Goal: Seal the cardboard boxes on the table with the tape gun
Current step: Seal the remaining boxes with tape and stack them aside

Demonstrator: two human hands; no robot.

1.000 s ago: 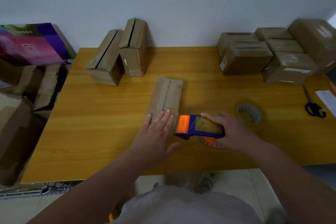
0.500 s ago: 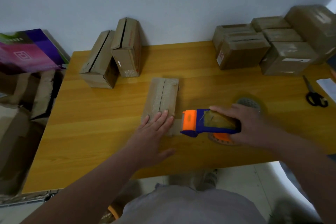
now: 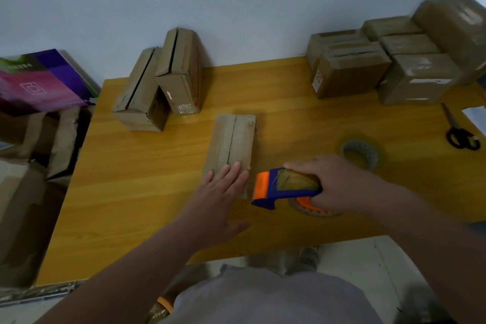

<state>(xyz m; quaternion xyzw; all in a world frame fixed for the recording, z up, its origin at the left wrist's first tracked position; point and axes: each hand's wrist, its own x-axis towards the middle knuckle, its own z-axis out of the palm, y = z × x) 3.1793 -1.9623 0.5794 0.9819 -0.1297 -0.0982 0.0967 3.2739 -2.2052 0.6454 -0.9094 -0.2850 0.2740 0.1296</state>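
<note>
Two hands are at the flat cardboard box (image 3: 232, 137), which lies in the middle of the wooden table (image 3: 126, 192) with its centre seam running away from us. We place everything else from this box.

Our left hand (image 3: 218, 200) lies on its near end, palm down. The fingers are straight and close together, pressing the flaps. The thumb sticks out over the tabletop in front of the box.

Our right hand (image 3: 339, 184) is just right of the box's near corner, fingers curled round the blue and orange tape gun (image 3: 281, 188). The gun's orange head points at the box and sits just beside that corner. We cannot tell whether it touches the cardboard, nor whether any tape lies on the seam.

To the right of the box, beyond the right hand, a loose tape roll (image 3: 361, 151) lies flat. Farther right is a pair of black-handled scissors (image 3: 460, 134).

Behind the box and to its left, two upright boxes (image 3: 178, 68) stand touching side by side, each with a dark slit along its top. Behind it and well to the right, a cluster of boxes (image 3: 352, 73) sits against the wall. Far left of the box, off the table, a purple carton (image 3: 42, 79) rests on more cardboard.
</note>
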